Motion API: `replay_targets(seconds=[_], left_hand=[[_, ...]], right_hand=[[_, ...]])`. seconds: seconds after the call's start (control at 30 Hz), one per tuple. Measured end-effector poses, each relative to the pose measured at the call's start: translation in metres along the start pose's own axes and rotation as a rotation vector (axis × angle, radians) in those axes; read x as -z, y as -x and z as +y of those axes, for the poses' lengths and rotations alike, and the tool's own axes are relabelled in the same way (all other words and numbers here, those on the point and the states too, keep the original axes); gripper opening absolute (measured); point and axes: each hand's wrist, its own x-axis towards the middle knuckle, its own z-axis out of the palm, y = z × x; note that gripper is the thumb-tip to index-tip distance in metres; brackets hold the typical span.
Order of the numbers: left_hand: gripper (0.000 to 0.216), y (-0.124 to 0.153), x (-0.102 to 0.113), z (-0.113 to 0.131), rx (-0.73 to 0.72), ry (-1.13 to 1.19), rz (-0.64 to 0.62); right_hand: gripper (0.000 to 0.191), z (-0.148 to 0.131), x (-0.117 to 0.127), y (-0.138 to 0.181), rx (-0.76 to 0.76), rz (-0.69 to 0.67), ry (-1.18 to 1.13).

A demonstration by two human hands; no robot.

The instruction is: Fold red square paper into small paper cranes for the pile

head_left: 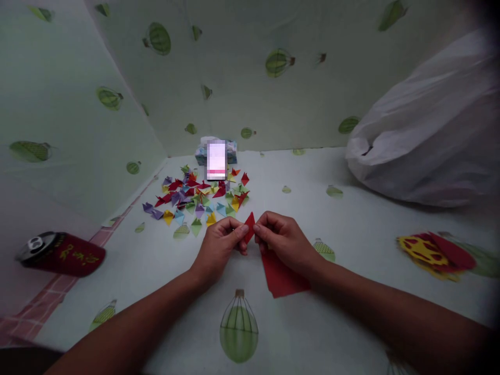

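A small red folded paper [250, 227] with a pointed top is pinched between my two hands, a little above the table. My left hand [222, 242] grips its left edge between thumb and fingers. On the other side, my right hand [283, 237] pinches the right edge. Beneath my right hand and wrist lies red square paper [283, 281], partly covered by them. Just beyond my hands, a spread of small folded paper pieces [199, 211] in purple, red, yellow, green and blue lies on the table.
A lit phone [216, 159], its screen blurred, leans against a tissue box [200, 155] at the back. A red can [64, 254] stands at the left edge. To the right are a white plastic bag [425, 130] and red and yellow cut-outs [437, 254]. Balloon-patterned covering lines table and walls.
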Motion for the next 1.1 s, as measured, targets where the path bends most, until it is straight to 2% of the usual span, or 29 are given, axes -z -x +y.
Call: replay_targets(seconds=[0.2,0.33,0.87,1.1], left_hand=[[0.024,0.0006,-0.0023,-0.0011,0.014,0.07,-0.02],[0.023,0.0,-0.0004,-0.0033,0.006,0.082,-0.046],[0.02,0.0016,0.0003,-0.0035,-0.027,-0.023,-0.067],[0.022,0.0018,-0.0014,0.0022,-0.027,-0.067,-0.08]], right_hand=[[0.026,-0.0009,0.0002,0.0007,-0.026,-0.078,-0.218],[0.026,0.0012,0.0008,-0.0009,-0.044,-0.108,-0.273],[0.025,-0.0006,-0.0005,0.0008,0.019,0.01,0.02],[0.026,-0.0025,-0.0001,0.0014,0.027,-0.022,-0.015]])
